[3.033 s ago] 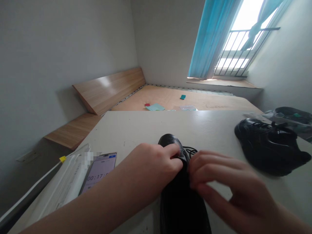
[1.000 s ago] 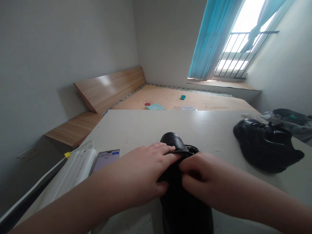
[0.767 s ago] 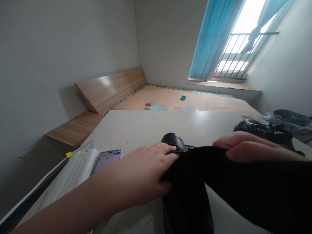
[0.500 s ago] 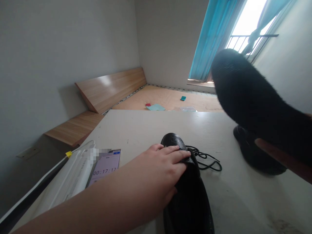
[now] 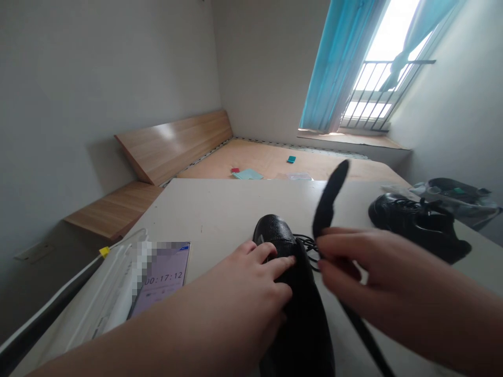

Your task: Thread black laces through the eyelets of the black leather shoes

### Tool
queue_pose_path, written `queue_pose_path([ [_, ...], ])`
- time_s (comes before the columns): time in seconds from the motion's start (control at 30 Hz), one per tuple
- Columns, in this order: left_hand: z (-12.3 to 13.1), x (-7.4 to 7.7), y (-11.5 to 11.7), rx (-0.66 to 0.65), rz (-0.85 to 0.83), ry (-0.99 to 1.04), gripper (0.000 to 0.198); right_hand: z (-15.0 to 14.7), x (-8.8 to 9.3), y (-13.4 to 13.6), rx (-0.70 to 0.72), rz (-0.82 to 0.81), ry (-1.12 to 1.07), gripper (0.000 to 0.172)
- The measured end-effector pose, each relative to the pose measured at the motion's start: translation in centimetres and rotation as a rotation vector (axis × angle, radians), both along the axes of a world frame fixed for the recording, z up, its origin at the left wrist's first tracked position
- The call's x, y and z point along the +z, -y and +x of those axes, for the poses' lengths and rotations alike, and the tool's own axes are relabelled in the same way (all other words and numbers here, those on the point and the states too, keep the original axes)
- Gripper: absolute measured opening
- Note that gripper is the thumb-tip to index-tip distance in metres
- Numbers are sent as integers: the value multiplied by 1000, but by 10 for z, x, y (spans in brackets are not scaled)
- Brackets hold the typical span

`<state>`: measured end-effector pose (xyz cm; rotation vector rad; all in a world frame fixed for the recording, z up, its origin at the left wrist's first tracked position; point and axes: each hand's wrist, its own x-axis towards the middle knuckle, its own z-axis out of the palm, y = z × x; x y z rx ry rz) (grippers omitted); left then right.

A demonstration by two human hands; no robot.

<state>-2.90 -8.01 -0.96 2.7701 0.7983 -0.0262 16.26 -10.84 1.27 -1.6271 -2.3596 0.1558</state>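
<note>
A black leather shoe (image 5: 302,319) lies on the white table (image 5: 220,204), its toe pointing away from me. My left hand (image 5: 259,288) rests over its upper, fingers curled on the leather near the tongue. Right of the shoe, my right hand (image 5: 353,267) pinches a thin black insole (image 5: 332,193), seen nearly edge-on, with one end up and the other reaching down toward the front edge. Black laces (image 5: 308,246) lie between the shoe and my right hand, partly hidden.
Another black shoe (image 5: 416,222) stands at the right, near a bag-lined bin (image 5: 459,193). A phone (image 5: 167,277) showing a timer and a white plastic case (image 5: 102,298) are at the left. Beyond the table is a bed (image 5: 267,152).
My right hand has come in from the right edge toward the near shoe, and the insole has turned from flat-side view to edge-on. My left hand stays on the shoe.
</note>
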Motion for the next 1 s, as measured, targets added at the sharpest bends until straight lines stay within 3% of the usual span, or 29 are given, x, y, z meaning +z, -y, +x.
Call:
queue_pose_path([
  [0.1,-5,3,5,-20,26,-38,22,-26,-5,-4,77,-333,-86,29],
  [0.2,-10,0,9,21,34,-31,19,-31,-8,-16,139,-440,-296,26],
  [0.3,-15,-1,9,16,1,-14,18,-20,-7,-27,98,-273,-465,25],
  [0.37,-16,1,9,15,4,-26,19,-9,-8,-30,34,-106,-421,22],
  [0.43,-16,4,7,9,8,-66,23,0,-13,-26,33,-38,-318,22],
  [0.67,-14,6,6,-7,-5,-82,30,5,-40,-7,298,-10,-24,36],
  [0.83,-14,9,9,22,-9,-56,21,-14,-40,-16,326,-133,100,39],
  [1.0,-13,13,9,50,22,-47,27,-30,-34,-20,292,-197,192,33],
])
